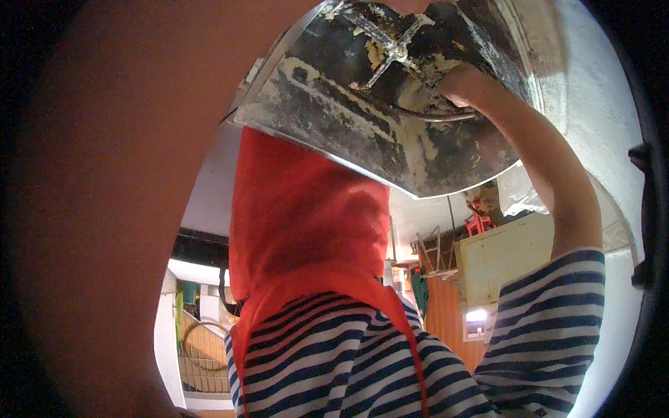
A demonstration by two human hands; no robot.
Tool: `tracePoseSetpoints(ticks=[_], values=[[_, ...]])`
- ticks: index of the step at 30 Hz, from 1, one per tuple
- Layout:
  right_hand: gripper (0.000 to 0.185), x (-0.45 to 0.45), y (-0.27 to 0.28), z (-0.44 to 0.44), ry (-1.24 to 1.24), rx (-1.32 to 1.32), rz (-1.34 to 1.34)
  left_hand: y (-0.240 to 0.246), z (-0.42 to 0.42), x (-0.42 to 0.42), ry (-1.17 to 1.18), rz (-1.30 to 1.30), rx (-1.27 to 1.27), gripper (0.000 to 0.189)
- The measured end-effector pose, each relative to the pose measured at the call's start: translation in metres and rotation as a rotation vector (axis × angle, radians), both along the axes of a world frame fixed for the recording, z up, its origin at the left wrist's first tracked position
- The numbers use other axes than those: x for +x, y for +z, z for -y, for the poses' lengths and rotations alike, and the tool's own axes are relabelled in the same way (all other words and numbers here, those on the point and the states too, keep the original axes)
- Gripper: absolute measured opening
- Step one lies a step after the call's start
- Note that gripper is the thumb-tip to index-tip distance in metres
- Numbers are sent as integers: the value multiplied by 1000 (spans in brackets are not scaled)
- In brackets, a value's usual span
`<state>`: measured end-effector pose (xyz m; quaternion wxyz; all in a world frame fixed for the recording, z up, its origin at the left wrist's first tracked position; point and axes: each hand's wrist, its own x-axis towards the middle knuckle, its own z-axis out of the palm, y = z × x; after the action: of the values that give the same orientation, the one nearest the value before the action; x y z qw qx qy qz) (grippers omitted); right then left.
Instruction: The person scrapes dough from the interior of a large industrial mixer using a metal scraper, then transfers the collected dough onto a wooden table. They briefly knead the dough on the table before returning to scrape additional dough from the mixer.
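My right hand is bent into a fist against the blackened, crusted inside of a metal basin or housing; whether it holds anything is hidden. Close by, a curved metal rod or tube runs below the fist. A crusted cross-shaped metal support lies up and left of the fist. A blurred bare arm fills the left side, very near the camera. At the top edge shows a sliver of skin, seemingly my left hand, mostly cut off by the frame.
A red apron hangs over my striped shirt, directly below the housing's bright metal edge. Behind are a pale cabinet or panel, a red plastic stool and a white plastic bag. A white wall curves along the right.
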<state>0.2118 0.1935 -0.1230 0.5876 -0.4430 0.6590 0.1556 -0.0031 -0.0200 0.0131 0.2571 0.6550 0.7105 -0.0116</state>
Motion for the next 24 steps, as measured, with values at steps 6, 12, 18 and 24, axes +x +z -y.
tracePoseSetpoints(ticks=[6, 12, 18, 24], values=[[20, -20, 9, 5, -358, 34, 58, 3, -6, 3, -20, -54, -123, 19], [23, -1, 4, -25, -252, 118, -33, -1, 0, 3, -26, -90, 18, 19], [41, 4, 40, -47, -614, 76, 6, -2, -1, -1, -59, -25, 25, 21], [18, 17, 93, -34, -693, -39, -395, -7, -2, 0, -55, -45, 7, 23]])
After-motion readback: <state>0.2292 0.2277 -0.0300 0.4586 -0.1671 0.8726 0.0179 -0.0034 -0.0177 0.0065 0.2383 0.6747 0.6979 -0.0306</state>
